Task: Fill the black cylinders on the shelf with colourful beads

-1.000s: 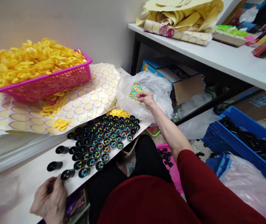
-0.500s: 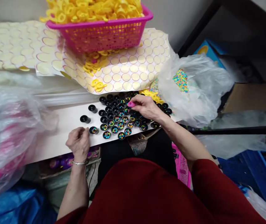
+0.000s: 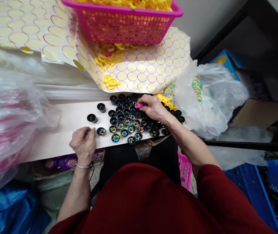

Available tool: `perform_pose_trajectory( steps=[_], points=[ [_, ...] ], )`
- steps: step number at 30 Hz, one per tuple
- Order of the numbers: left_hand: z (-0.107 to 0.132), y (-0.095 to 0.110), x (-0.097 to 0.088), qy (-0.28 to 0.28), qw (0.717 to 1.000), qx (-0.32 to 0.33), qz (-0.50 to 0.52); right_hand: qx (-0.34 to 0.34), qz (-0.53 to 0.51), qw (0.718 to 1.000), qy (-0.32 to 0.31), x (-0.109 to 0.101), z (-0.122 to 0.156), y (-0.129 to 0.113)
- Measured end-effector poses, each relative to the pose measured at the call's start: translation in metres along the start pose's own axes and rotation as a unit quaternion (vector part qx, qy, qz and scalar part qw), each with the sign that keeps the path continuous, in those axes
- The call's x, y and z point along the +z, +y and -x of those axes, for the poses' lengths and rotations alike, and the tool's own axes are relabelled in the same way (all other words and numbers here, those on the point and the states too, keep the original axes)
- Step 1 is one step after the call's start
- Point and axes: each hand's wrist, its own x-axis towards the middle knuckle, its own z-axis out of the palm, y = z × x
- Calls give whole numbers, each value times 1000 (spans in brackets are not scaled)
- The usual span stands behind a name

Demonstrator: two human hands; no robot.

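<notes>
My right hand (image 3: 152, 106) pinches a small pink scoop-like piece (image 3: 139, 105), its open end pointing left over the crowded black cups. Small coloured beads lie in many of these cups, such as a filled cup (image 3: 124, 133) near the front; others, like a black cup (image 3: 113, 121) to the left, show no beads. On the white board my left hand (image 3: 83, 143) rests with its fingers loosely curled and nothing visible in them. Just right of its thumb stands a single cup with beads (image 3: 101, 131). Two separate cups, a nearer one (image 3: 91, 118) and a farther one (image 3: 101, 107), stand beyond that hand.
A pink basket (image 3: 129, 26) of yellow plastic pieces stands on sticker sheets (image 3: 141, 68) at the back. Right of the cups lies a clear bag (image 3: 217, 94) with coloured beads. Loose yellow pieces (image 3: 167, 100) lie beside it. Another plastic bag (image 3: 9, 113) bulges at left.
The view has shifted, so the basket sits higher and farther right. My right hand keeps the pink scoop-like piece over the cups, its open end now turned more leftward. My left hand stays beside the lone filled cup.
</notes>
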Motion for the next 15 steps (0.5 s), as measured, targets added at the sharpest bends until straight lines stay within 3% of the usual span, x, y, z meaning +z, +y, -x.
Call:
perform_pose_trajectory(
  steps=[2,6,11,13,15],
  points=[
    [0,1,0,-3,1000,-8,0,-14,104,994,0,-2,1,-1],
    [0,0,0,1,1000,1,1,-67,287,955,-23,1,0,-7],
    [0,-1,0,8,1000,14,1,-87,339,936,-35,3,0,-14],
    [0,-1,0,9,1000,12,-2,-79,329,941,4,-6,3,-9],
    [0,0,-1,7,1000,6,-7,-60,302,947,93,-23,11,6]
  ],
)
